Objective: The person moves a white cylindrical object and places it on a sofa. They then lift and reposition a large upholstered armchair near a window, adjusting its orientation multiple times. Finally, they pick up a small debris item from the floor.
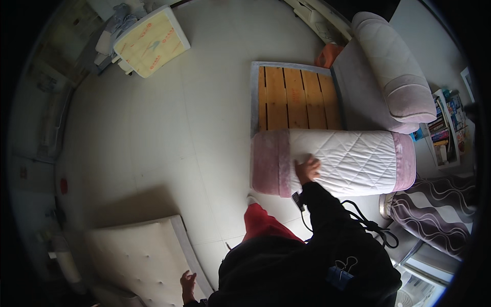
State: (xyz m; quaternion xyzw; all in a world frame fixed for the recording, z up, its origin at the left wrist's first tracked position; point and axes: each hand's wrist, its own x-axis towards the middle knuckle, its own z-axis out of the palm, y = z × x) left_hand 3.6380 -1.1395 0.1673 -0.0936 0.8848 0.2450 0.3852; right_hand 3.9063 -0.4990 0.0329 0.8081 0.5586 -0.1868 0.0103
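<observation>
My right hand (308, 169) is at the white quilted cover of a sofa armrest (353, 158) with mauve plush ends. Its fingers are apart and slightly blurred; whether they press on the cover I cannot tell. Low at my left side, my left hand (188, 283) has loosely bent, separated fingers and holds nothing. Behind that hand in the picture is a beige tufted cushion (138, 250) with a grey border. Beyond the armrest, the sofa frame (298, 97) shows bare wooden slats. A grey backrest (358, 82) with a quilted roll (394, 56) stands along its right side.
A yellow foam-like panel (153, 43) with red print leans at the far left. Black cables (373, 225) hang by my right arm. A bookshelf (445, 128) and a wavy-striped curtain (434, 210) are at the right. An orange object (328, 55) sits behind the frame.
</observation>
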